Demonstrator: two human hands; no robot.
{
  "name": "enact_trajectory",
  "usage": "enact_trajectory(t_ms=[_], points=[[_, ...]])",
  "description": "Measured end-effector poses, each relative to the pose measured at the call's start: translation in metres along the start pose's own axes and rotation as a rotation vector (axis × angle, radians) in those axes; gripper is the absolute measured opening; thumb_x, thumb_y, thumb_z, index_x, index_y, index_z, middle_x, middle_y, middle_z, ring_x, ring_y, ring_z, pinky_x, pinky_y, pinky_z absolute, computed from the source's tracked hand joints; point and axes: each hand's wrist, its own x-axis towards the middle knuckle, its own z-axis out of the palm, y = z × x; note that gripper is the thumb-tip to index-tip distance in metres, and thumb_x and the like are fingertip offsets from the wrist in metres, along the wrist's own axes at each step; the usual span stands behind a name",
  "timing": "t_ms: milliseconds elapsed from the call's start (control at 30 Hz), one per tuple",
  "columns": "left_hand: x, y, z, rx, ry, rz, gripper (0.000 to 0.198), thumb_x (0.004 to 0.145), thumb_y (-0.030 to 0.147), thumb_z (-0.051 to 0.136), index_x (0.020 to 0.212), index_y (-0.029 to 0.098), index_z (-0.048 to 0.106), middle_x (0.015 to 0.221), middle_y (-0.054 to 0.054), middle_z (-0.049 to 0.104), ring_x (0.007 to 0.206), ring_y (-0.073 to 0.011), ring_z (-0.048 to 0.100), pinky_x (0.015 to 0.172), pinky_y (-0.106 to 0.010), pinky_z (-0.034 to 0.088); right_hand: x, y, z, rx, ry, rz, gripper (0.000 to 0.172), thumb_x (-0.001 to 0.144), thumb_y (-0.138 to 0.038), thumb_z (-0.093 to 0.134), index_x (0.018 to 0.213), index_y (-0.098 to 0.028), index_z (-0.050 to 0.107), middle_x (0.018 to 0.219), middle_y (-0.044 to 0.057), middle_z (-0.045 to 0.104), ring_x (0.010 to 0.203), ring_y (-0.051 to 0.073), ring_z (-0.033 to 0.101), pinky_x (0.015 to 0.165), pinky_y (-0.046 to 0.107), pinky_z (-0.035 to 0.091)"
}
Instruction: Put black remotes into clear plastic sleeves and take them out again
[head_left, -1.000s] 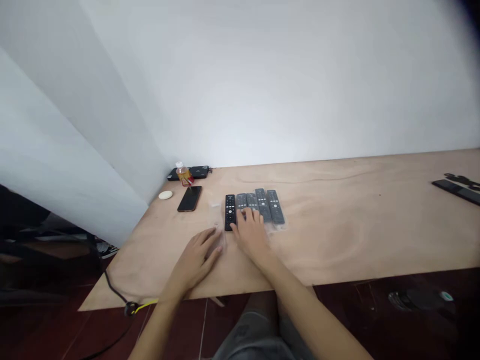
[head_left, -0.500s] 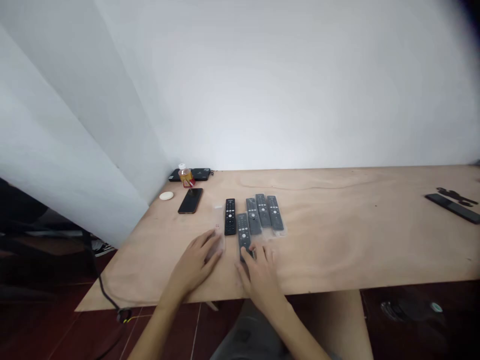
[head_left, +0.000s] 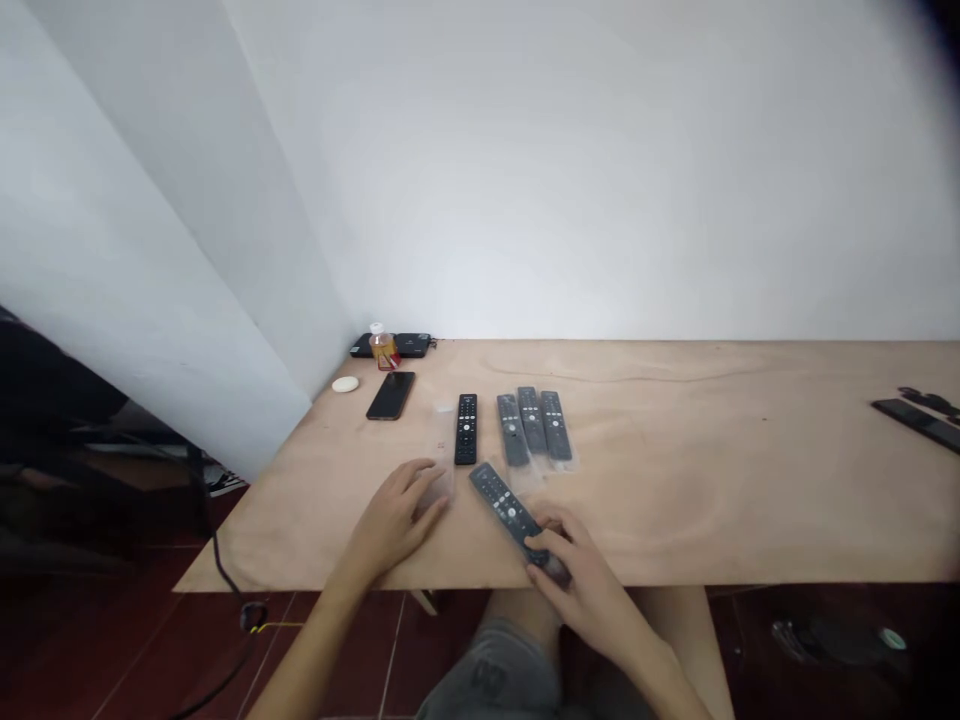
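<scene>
My right hand [head_left: 581,570] grips the lower end of a black remote control [head_left: 504,502] in a clear plastic sleeve, tilted with its top toward the upper left. My left hand [head_left: 397,515] rests on the table with fingers spread, touching a flat clear plastic sleeve [head_left: 442,440]. Between the hands and farther back lies an unwrapped black remote [head_left: 466,430]. To its right are three remotes in clear sleeves: the left one [head_left: 513,430], the middle one [head_left: 532,420] and the right one [head_left: 556,425], side by side.
On the wooden table [head_left: 712,480], a smartphone [head_left: 391,396], a white round object [head_left: 345,384], a small bottle [head_left: 385,350] and black boxes [head_left: 412,345] stand at the back left. A dark flat object [head_left: 919,425] lies far right. A cable [head_left: 217,550] hangs past the left edge.
My right hand has taken hold of the sleeved remote and drawn it right and toward me, turning it aslant. My left hand stays on the clear sleeve. The view has shifted slightly.
</scene>
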Motion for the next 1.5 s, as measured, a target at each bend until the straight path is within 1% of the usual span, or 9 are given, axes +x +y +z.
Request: enact_trajectory(t_ms=[200,467,567,700,833,967,1133,1300,1500], points=[[0.000,0.006,-0.002,-0.001,0.029,0.081,0.034,0.104,0.031,0.067,0.138,0.024,0.065,0.137,-0.013,0.068,0.126,-0.0294,0.067,0.107,-0.047,0.059,0.010,0.000,-0.017,0.119,-0.137,-0.021,0.023,0.094,-0.013,0.069,0.114,-0.026,0.074,0.138,0.010,0.061,0.133,0.029,0.060,0.117,0.042,0.049],[0.014,0.048,0.012,-0.064,-0.058,0.274,0.057,0.104,0.033,0.069,0.158,0.024,0.052,0.150,-0.015,0.066,0.144,-0.0336,0.058,0.118,-0.055,0.052,0.019,0.008,-0.019,0.095,-0.168,-0.103,0.033,0.100,-0.017,0.070,0.128,-0.033,0.077,0.149,0.008,0.064,0.145,0.030,0.054,0.124,0.051,0.043],[0.017,0.057,0.020,-0.100,-0.102,0.302,0.056,0.102,0.034,0.072,0.155,0.024,0.055,0.143,-0.015,0.071,0.138,-0.0340,0.062,0.114,-0.055,0.055,0.021,0.013,-0.025,0.070,-0.169,-0.095,0.036,0.103,-0.021,0.070,0.135,-0.036,0.076,0.149,0.008,0.067,0.146,0.031,0.054,0.125,0.055,0.042],[0.018,0.058,0.025,-0.143,-0.097,0.290,0.047,0.098,0.035,0.078,0.142,0.023,0.065,0.128,-0.013,0.076,0.122,-0.0315,0.069,0.105,-0.051,0.060,0.013,0.024,-0.032,0.030,0.011,-0.006,0.049,0.099,-0.030,0.076,0.147,-0.032,0.066,0.152,0.011,0.064,0.144,0.034,0.056,0.123,0.056,0.045],[0.017,0.055,0.025,-0.139,-0.098,0.268,0.046,0.094,0.037,0.082,0.136,0.023,0.069,0.128,-0.013,0.075,0.122,-0.0322,0.069,0.104,-0.051,0.061,-0.002,0.038,-0.033,-0.093,0.310,0.150,0.029,0.093,-0.040,0.081,0.117,-0.026,0.074,0.126,0.012,0.072,0.118,0.034,0.067,0.103,0.050,0.057],[0.017,0.055,0.024,-0.128,-0.126,0.253,0.043,0.096,0.037,0.079,0.136,0.024,0.068,0.130,-0.013,0.073,0.125,-0.0333,0.067,0.106,-0.053,0.060,-0.010,0.041,-0.030,-0.132,0.253,0.157,0.011,0.099,-0.036,0.072,0.098,-0.025,0.073,0.106,0.009,0.073,0.104,0.031,0.068,0.092,0.043,0.057],[0.017,0.055,0.026,-0.106,-0.097,0.253,0.044,0.098,0.037,0.078,0.139,0.024,0.067,0.129,-0.013,0.074,0.124,-0.0338,0.068,0.105,-0.054,0.061,-0.010,0.033,-0.030,-0.199,0.306,0.257,0.017,0.100,-0.035,0.067,0.089,-0.023,0.068,0.085,0.005,0.068,0.082,0.026,0.064,0.077,0.037,0.053],[0.014,0.053,0.027,-0.092,-0.077,0.259,0.049,0.096,0.040,0.081,0.139,0.024,0.067,0.130,-0.013,0.075,0.124,-0.0350,0.070,0.105,-0.054,0.063,-0.006,0.028,-0.029,-0.013,0.276,0.225,0.021,0.102,-0.038,0.067,0.086,-0.023,0.072,0.090,0.008,0.072,0.089,0.028,0.067,0.081,0.038,0.056],[0.011,0.050,0.028,-0.083,-0.142,0.228,0.054,0.099,0.037,0.076,0.149,0.025,0.060,0.138,-0.014,0.071,0.130,-0.0356,0.067,0.107,-0.056,0.062,-0.005,0.022,-0.025,0.280,0.417,0.271,0.026,0.100,-0.049,0.073,0.102,-0.025,0.084,0.098,0.010,0.075,0.087,0.028,0.068,0.077,0.038,0.057]])
